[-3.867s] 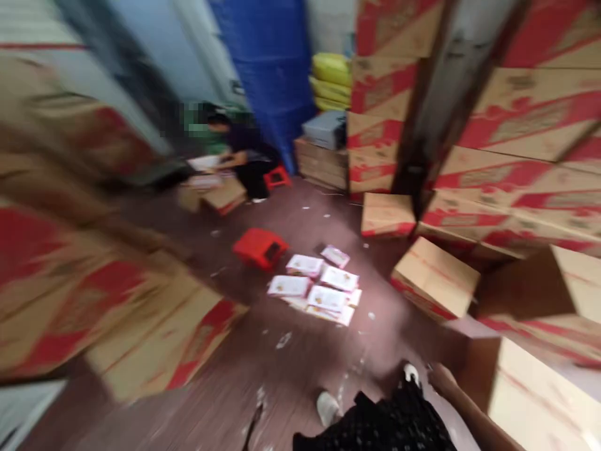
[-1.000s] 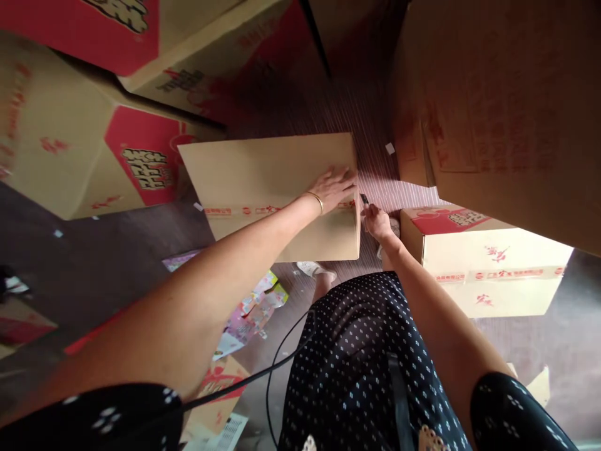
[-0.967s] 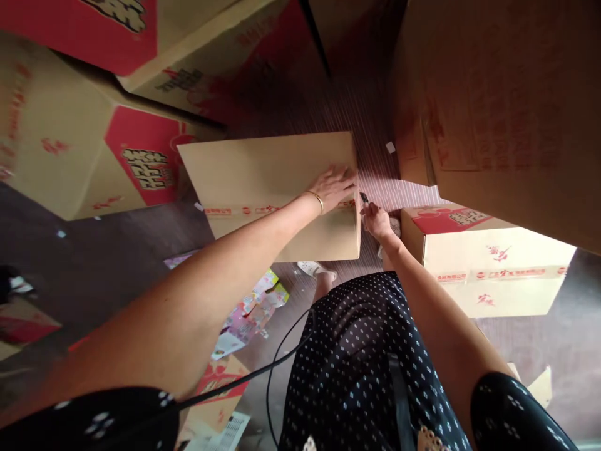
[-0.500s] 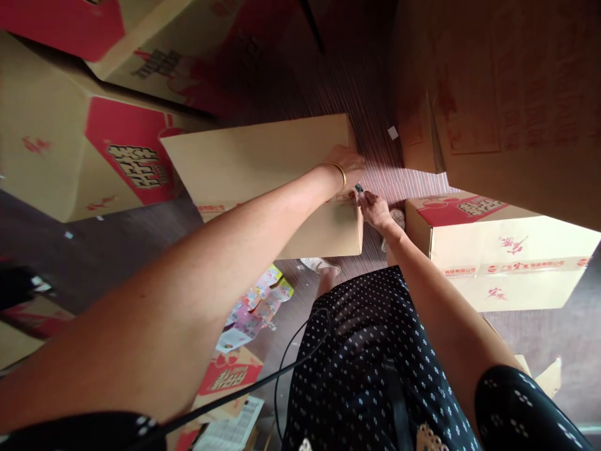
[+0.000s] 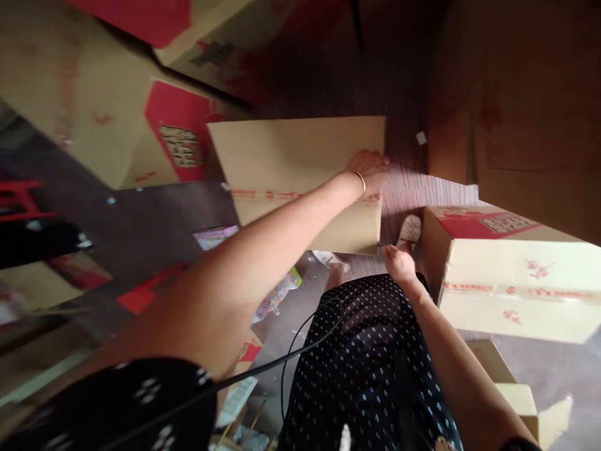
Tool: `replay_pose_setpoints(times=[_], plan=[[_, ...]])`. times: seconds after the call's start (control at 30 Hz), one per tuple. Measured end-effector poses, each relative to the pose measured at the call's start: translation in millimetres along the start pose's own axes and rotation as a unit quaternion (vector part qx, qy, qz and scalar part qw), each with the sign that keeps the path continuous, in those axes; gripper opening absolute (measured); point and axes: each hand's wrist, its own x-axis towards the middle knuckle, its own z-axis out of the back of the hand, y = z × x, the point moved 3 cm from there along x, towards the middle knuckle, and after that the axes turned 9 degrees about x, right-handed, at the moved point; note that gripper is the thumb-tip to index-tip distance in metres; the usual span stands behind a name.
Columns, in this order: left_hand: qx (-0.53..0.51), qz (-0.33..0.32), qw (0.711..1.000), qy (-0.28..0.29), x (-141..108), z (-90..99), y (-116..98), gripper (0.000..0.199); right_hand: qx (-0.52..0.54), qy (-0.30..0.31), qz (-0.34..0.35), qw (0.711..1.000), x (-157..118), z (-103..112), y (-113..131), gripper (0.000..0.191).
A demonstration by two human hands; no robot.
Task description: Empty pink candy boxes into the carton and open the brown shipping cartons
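Observation:
A closed cardboard box (image 5: 300, 147) lies in front of me, with a strip of red-printed tape (image 5: 277, 195) along its top. My left hand (image 5: 370, 169), wearing a gold bangle (image 5: 360, 181) at the wrist, rests on the box by its right edge, fingers stretched out and blurred. At the box's near right corner is my right hand (image 5: 399, 262), closed in a fist. A small dark tip shows between that fist and the corner; what it belongs to is mostly hidden.
Another taped box (image 5: 521, 269) stands to the right, below a large shaded carton (image 5: 535, 138). Red-printed cartons (image 5: 181, 134) are stacked at upper left. Colourful packets (image 5: 277, 297) lie on the floor near my feet. A black cable (image 5: 263, 369) crosses in front of me.
My right hand has moved from the tape's end down along the box's right side to the near corner. My left hand stays near the right edge. The whole view has shifted.

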Motion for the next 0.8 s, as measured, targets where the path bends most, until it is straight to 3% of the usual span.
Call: replay_pose_setpoints(times=[0.1, 0.17, 0.23, 0.3, 0.37, 0.5, 0.63, 0.8], plan=[[-0.057, 0.132, 0.983, -0.115, -66, -21.0, 49, 0.047, 0.051, -0.092, -0.079, 0.991, -8, 23, -23, 0.037], [-0.094, 0.274, 0.947, -0.138, -128, -45.3, 99, 0.057, 0.041, -0.137, -0.071, 0.987, -8, 42, -28, 0.035], [-0.131, 0.446, 0.879, -0.105, -190, -76.6, 153, 0.063, 0.018, -0.135, -0.011, 0.991, -10, 54, -18, 0.028], [-0.181, 0.581, 0.791, -0.07, -237, -109.1, 199, 0.067, 0.009, -0.085, 0.049, 0.995, -12, 53, 9, 0.024], [-0.237, 0.626, 0.741, -0.051, -260, -137.8, 229, 0.067, 0.005, -0.035, 0.079, 0.996, -10, 44, 48, 0.024], [-0.296, 0.611, 0.73, -0.078, -263, -167.1, 244, 0.066, -0.094, -0.009, 0.128, 0.987, 18, 26, 156, 0.027], [-0.303, 0.596, 0.735, -0.115, -268, -160.9, 239, 0.056, -0.256, -0.032, 0.183, 0.949, 54, 20, 284, 0.032], [-0.386, 0.568, 0.717, -0.117, -289, -155.7, 260, 0.039, -0.464, -0.02, 0.233, 0.855, 82, 4, 435, 0.033]])
